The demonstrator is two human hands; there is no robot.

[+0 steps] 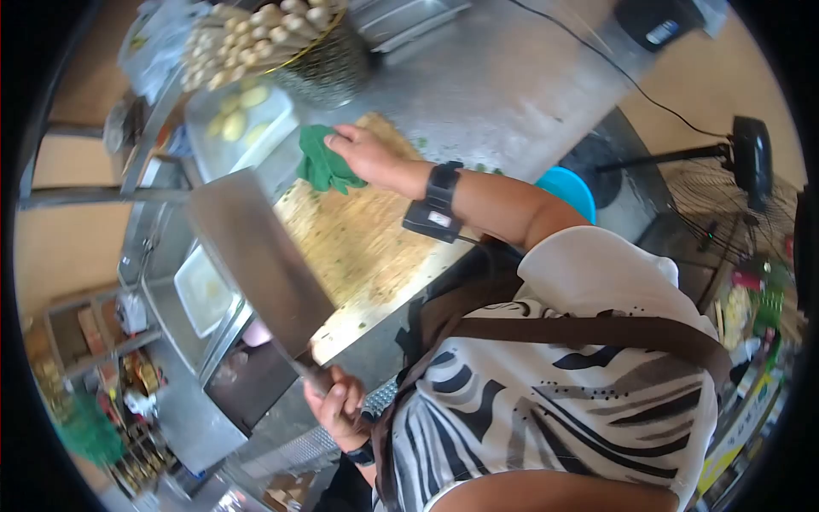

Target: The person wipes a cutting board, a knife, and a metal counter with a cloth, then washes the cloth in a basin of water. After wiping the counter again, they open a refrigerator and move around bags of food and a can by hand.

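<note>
My left hand (pixel 337 410) is closed round the handle of a large cleaver (pixel 256 264), whose broad metal blade is tilted up beside a chopping board. My right hand (pixel 367 158) grips a bunched green cloth (pixel 322 162) over the far part of the worn wooden chopping board (pixel 358 239). Small green scraps lie on the board. The blade covers part of the board's left side.
A basket of skewers (pixel 316 68) and a clear tub with pale yellow pieces (pixel 235 115) stand at the back. A white tray (pixel 203 290) lies left of the cleaver. A blue bucket (pixel 567 192) and a black fan (pixel 751 162) are on the right.
</note>
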